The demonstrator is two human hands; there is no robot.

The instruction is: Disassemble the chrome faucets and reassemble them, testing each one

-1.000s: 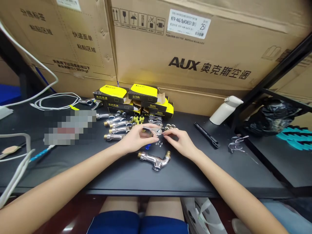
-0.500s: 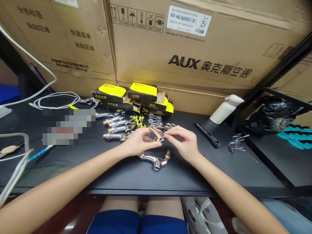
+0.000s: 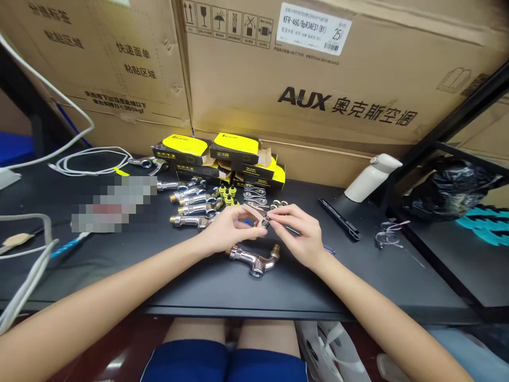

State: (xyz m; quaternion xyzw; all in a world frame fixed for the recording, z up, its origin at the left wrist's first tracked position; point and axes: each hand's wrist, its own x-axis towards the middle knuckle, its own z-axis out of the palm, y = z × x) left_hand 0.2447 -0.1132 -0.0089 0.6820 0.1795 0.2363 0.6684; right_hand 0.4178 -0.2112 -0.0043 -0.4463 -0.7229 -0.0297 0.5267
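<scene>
My left hand [image 3: 228, 231] is closed round a chrome faucet handle [image 3: 255, 212], held just above the table. The fingertips of my right hand [image 3: 300, 231] are pinched together at the handle's near end; whatever small piece they hold is too hidden to name. Directly below both hands lies a chrome faucet body [image 3: 256, 262] with brass-coloured threaded ends. More faucet bodies [image 3: 194, 221] rest left of my left hand. Behind the hands are several yellow-and-black valve cartridges [image 3: 228, 195], a row of faucet handles [image 3: 254, 200] and small round metal rings [image 3: 275, 205].
Yellow-and-black boxes [image 3: 234, 147] are stacked at the back, before large cardboard cartons [image 3: 238, 79]. On the right are a white bottle [image 3: 371, 179], a black pen-like case [image 3: 339, 218] and glasses [image 3: 387, 233]. A white cable [image 3: 89, 165] lies coiled at the left.
The handle has tilted slightly in my left hand, and my right fingertips have shifted a little at its end. The view has also shifted slightly.
</scene>
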